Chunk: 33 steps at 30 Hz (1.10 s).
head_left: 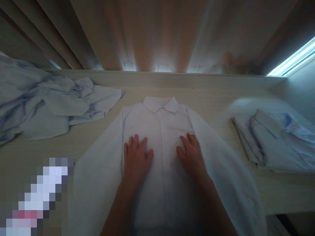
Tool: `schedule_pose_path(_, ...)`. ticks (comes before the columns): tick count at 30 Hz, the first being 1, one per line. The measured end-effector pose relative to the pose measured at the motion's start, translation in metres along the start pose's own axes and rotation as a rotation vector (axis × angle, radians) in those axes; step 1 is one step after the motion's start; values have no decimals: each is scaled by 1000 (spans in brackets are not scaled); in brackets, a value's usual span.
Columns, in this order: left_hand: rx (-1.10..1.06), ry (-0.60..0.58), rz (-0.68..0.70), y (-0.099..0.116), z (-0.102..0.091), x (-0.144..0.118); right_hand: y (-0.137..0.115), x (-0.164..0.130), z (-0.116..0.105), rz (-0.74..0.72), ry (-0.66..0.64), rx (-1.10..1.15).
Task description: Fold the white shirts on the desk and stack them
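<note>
A white collared shirt lies flat, front up, on a pale wooden table, its collar pointing away from me and both sleeves spread out to the sides. My left hand rests palm down on the shirt's chest, left of the button line, fingers slightly apart. My right hand presses flat on the chest to the right of the button line. Neither hand grips any cloth.
A crumpled heap of pale blue shirts lies at the left of the table. A stack of folded pale blue shirts sits at the right. A curtain hangs behind the table's far edge. A pixelated patch covers the lower left.
</note>
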<state>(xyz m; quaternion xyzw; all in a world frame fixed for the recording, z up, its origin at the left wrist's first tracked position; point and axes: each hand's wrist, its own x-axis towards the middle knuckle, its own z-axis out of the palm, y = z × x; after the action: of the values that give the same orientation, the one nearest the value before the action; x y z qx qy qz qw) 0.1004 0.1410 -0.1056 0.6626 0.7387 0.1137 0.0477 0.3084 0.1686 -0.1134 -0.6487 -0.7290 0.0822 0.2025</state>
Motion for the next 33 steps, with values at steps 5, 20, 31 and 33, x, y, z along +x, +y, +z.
schedule_pose_path(5,-74,7,57,2,-4,-1,-14,-2,-1,-28,-4,41)
schedule_pose_path(20,-36,-20,264,9,12,-3,-27,-7,-1,6,-16,-15)
schedule_pose_path(31,-54,-9,275,8,10,-3,-39,-13,7,-75,-96,-6)
schedule_pose_path(33,-55,-7,276,9,9,-3,-37,-12,7,-56,-82,-13)
